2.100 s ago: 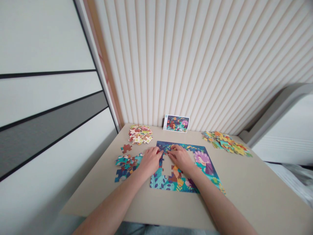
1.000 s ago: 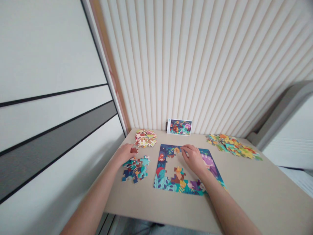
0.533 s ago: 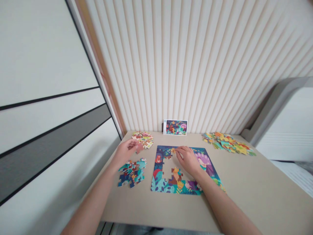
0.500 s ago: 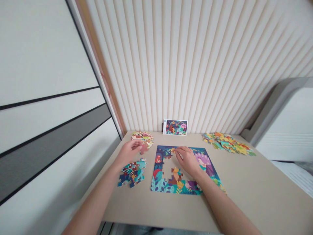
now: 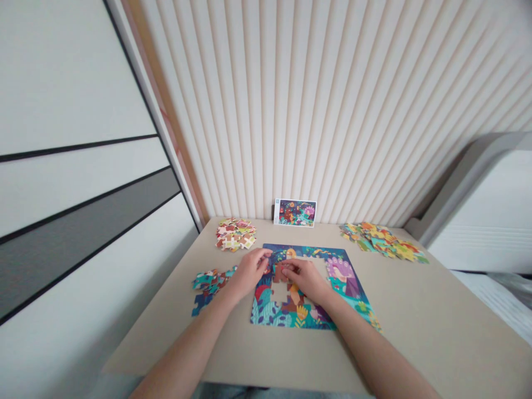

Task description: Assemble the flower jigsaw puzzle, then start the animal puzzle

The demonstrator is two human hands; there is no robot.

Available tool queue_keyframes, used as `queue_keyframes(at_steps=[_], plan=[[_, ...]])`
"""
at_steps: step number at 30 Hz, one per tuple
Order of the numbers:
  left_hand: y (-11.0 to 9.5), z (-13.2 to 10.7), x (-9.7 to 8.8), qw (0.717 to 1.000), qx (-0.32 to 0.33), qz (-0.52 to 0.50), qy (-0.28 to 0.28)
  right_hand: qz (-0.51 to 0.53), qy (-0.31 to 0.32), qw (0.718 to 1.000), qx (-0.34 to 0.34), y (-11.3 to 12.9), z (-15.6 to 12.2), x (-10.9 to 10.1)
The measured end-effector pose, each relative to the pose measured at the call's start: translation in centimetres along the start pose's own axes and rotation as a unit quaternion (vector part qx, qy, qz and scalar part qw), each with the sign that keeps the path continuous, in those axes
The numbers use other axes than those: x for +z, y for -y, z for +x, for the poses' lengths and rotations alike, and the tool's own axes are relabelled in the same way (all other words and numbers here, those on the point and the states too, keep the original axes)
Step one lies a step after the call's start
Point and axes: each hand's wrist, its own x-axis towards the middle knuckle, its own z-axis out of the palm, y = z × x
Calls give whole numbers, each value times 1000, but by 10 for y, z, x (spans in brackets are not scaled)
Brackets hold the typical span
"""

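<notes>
A colourful jigsaw puzzle (image 5: 344,285), partly assembled with a pale gap in its middle, lies flat on the beige table (image 5: 415,327). Both my hands meet over its upper left part. My left hand (image 5: 248,270) reaches in from the left, its fingertips pinched on a reddish-brown puzzle piece (image 5: 281,272) that sits at the gap's top edge. My right hand (image 5: 305,278) lies on the puzzle with its fingers stretched out, the tips touching the same piece.
A pile of red and cream pieces (image 5: 235,234) lies at the back left, and a teal pile (image 5: 208,282) left of the puzzle. A yellow-orange pile (image 5: 382,244) lies at the back right. A reference picture card (image 5: 294,212) leans on the ribbed wall.
My left hand took a reddish-brown piece from beside the left piles and carried it right onto the puzzle. My right hand stayed on the puzzle, sliding slightly towards the piece.
</notes>
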Motion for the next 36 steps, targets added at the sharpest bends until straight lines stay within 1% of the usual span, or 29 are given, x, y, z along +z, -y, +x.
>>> queue_keyframes(at_steps=[1,3,7,12,15,18,20,22,26,29,32,34,36], plan=[[2,-1,-2,999,7,40,-12,5,4,1000,9,0,-1,0],[5,-3,-4,994,15,103,-15,3,11,1000,18,0,-2,0],[3,-7,-1,984,29,177,19,-74,-3,997,24,3,-2,1],[-6,-11,4,976,64,203,53,-183,-20,983,-1,5,3,8],[-9,-14,5,970,81,217,72,-249,-36,968,-15,7,5,13],[-10,-16,5,965,88,232,79,-307,-57,950,-25,9,4,15],[-10,-16,5,964,86,238,79,-326,-74,942,-26,9,3,16],[-9,-16,6,963,84,242,80,-321,-72,944,-30,9,3,16],[-7,-16,8,962,83,248,80,-284,-17,957,-62,7,2,14],[-8,-17,11,963,82,247,74,-273,5,959,-81,4,1,10],[-13,-19,13,961,81,254,70,-245,27,965,-93,0,0,4],[-18,-21,8,959,83,260,73,-216,41,971,-97,-3,0,-1],[-21,-24,-5,960,77,262,63,-192,47,976,-95,-4,0,-5]])
